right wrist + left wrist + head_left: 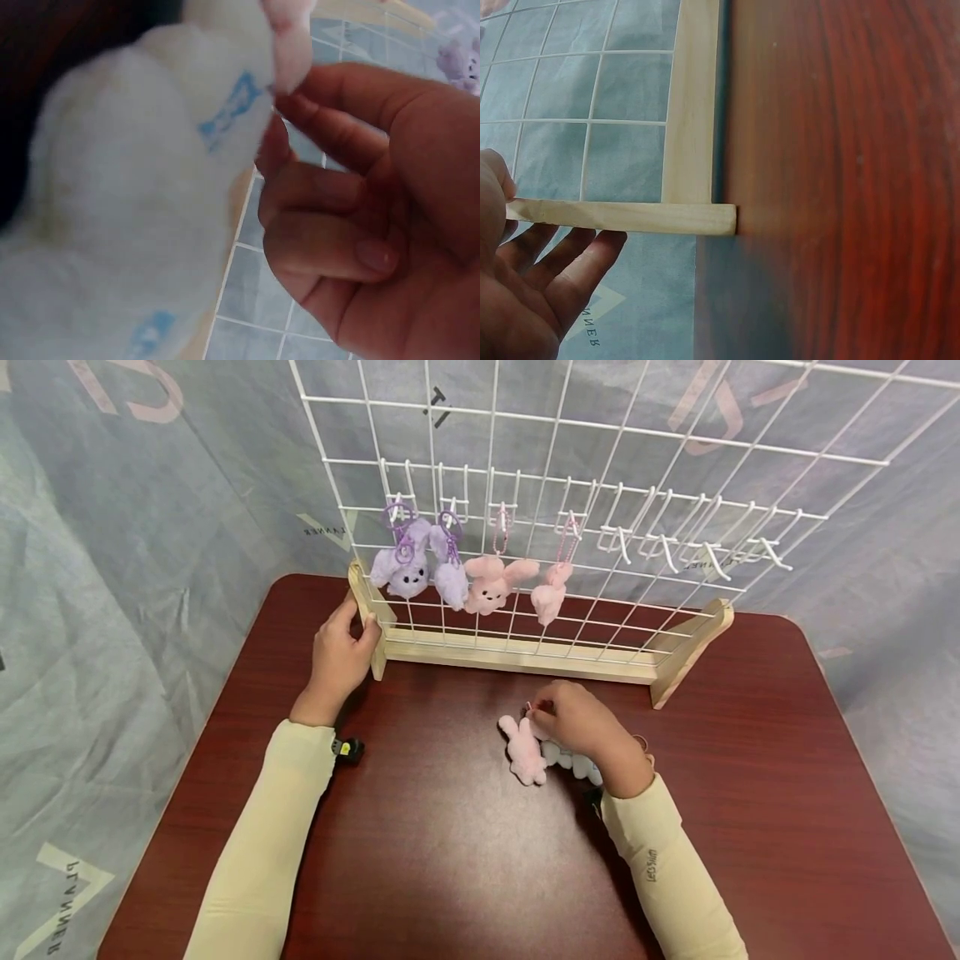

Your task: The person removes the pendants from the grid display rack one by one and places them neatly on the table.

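My left hand grips the left wooden upright of the white wire rack; in the left wrist view the thumb and fingers of my hand lie on either side of the wood. Low over the table, my right hand pinches the top end of a pink plush. A white plush lies partly under that hand. Seen from the right wrist, the white plush with blue marks fills the left side, and my fingertips touch pink fabric.
Two purple plushes and two pink plushes hang from hooks on the rack's left half. Several bare white hooks stand to their right. A wooden foot supports the rack's right end on the dark red table.
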A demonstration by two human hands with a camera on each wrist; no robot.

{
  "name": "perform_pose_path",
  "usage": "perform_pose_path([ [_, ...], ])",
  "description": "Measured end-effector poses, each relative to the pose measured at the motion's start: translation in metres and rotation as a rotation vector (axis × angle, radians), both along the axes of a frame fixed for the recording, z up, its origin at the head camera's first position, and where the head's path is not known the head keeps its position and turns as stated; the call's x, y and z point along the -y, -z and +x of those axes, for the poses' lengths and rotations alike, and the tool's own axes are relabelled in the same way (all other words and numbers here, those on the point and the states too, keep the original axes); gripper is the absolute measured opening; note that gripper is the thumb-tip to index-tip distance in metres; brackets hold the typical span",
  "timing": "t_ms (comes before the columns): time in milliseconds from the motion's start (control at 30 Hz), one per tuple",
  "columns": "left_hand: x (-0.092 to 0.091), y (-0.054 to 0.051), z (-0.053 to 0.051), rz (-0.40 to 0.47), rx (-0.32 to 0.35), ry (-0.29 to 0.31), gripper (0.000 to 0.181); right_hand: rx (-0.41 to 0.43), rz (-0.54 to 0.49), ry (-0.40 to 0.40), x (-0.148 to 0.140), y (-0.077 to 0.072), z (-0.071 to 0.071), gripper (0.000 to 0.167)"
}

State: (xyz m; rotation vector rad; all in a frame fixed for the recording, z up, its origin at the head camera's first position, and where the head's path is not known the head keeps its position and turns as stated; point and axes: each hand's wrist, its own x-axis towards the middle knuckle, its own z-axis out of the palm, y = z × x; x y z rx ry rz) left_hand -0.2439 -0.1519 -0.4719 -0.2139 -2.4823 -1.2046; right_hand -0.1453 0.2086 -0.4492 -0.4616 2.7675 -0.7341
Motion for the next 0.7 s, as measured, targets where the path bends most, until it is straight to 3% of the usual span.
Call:
perform_pose_path([
  [167,0.000,0.000,0.000,-0.003,0.004,-0.005,0.047,0.035,0.096,0.134,0.000,0.001,0.000,0.017],
  [333,0.000,-0.001,0.001,-0.003,0.006,-0.004,0.048,-0.020,0.083,0.148,0.003,-0.001,0.000,0.018],
  [467,0.000,-0.001,0.002,0.000,0.013,0.001,0.048,-0.199,-0.072,0.197,0.008,-0.009,0.002,0.015],
  [700,-0.001,-0.001,0.001,-0.007,0.006,-0.008,0.042,-0.600,-0.507,0.324,0.017,-0.040,-0.003,0.013],
])
